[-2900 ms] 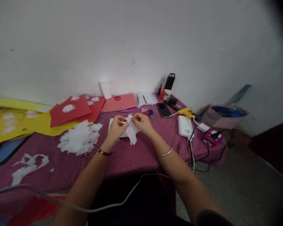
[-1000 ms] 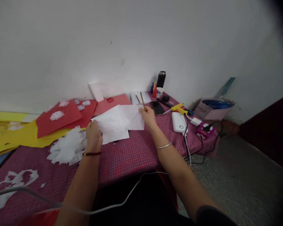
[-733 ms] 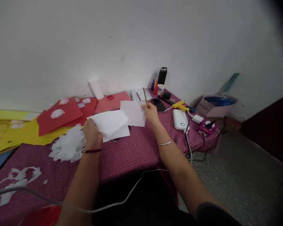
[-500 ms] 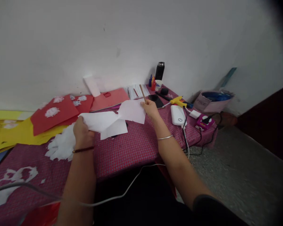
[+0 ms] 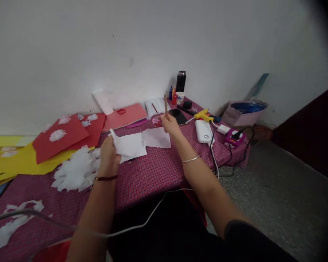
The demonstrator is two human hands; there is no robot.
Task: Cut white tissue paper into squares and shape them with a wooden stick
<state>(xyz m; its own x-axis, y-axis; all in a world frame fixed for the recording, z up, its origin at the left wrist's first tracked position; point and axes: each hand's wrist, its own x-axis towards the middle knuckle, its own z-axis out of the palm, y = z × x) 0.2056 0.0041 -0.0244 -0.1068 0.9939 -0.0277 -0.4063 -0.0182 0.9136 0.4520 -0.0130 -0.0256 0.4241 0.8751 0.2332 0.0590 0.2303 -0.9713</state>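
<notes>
My left hand [image 5: 109,151] is closed on the edge of a piece of white paper [image 5: 129,145] at the middle of the table. Its left end curls up by my fingers. Beside it, a second white paper piece [image 5: 156,137] lies flat on the tablecloth, below my right hand. My right hand [image 5: 168,123] grips a thin brown stick [image 5: 165,103], which points upward; whether it is a pencil or a brush cannot be made out. Just left of that hand sits a small pink and red item [image 5: 156,122], partly hidden by my fingers.
A pile of cut white paper [image 5: 75,171] lies to the left, with red sheets [image 5: 62,136] behind. At right are a glue gun [image 5: 203,115], a white power bank [image 5: 204,131], a phone [image 5: 178,116] and a purple socket block [image 5: 234,138]. A cable [image 5: 142,225] crosses in front.
My right hand has let go of the right paper piece, which now lies on the table. My left hand has moved right and lower with its paper. The brown stick stands more upright.
</notes>
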